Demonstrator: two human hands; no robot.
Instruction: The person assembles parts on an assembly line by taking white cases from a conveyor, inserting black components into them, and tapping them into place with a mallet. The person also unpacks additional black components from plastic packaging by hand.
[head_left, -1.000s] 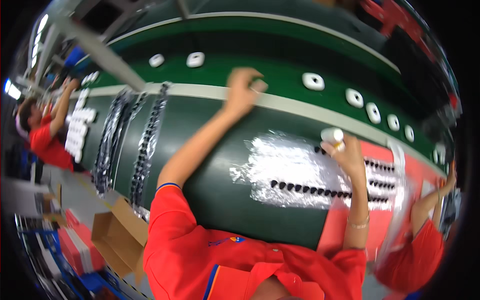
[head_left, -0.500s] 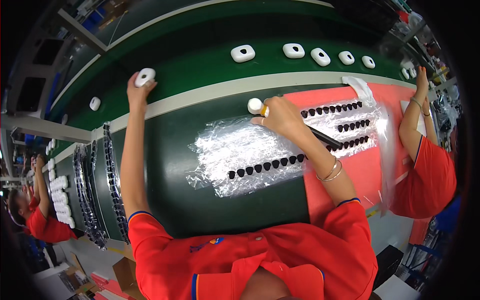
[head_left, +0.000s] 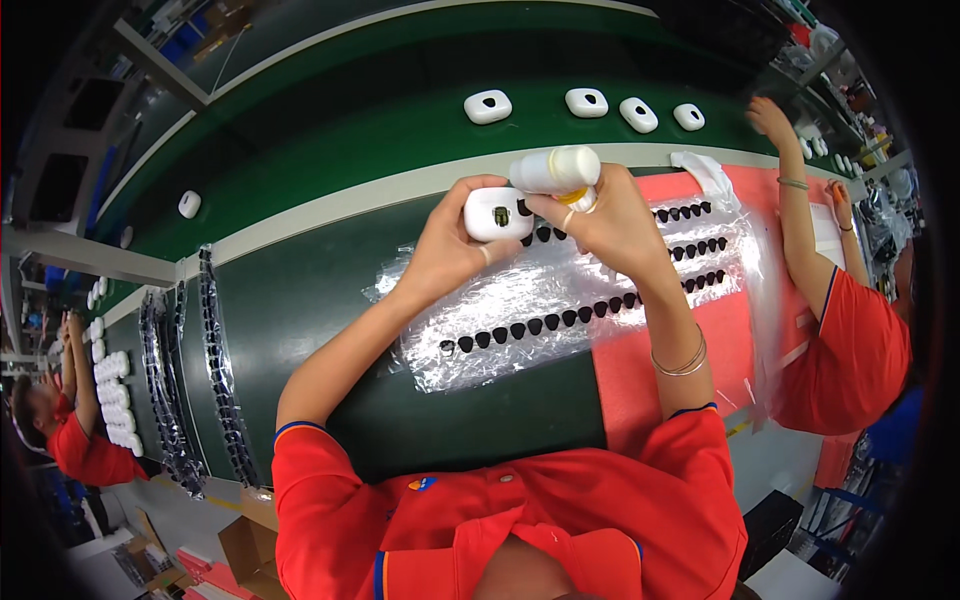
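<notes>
My left hand (head_left: 447, 250) grips a white rounded case (head_left: 487, 225) by its side, above the near edge of the green belt. A dark opening with a greenish part inside shows on the case's face. My right hand (head_left: 615, 225) is closed round a white bottle (head_left: 548, 172) with yellow parts, which lies tilted across the fingers. By my right thumb, at the case's right side, is a small black piece (head_left: 523, 207); whether it touches the case I cannot tell. Below both hands, rows of similar black pieces (head_left: 535, 326) lie on crinkled clear film (head_left: 480, 370).
White cases with black centres (head_left: 586, 102) sit along the green belt (head_left: 380, 130). Pink foam sheet (head_left: 640, 390) lies under the film's right part. Black strips in film (head_left: 220, 370) lie at left. A co-worker's hand (head_left: 772, 122) reaches over the belt at right; another person (head_left: 85, 440) works far left.
My left hand has brought the white case from the belt's left to the middle. My right hand, with the bottle, has moved slightly right and up. The right co-worker's hand has moved left over the belt.
</notes>
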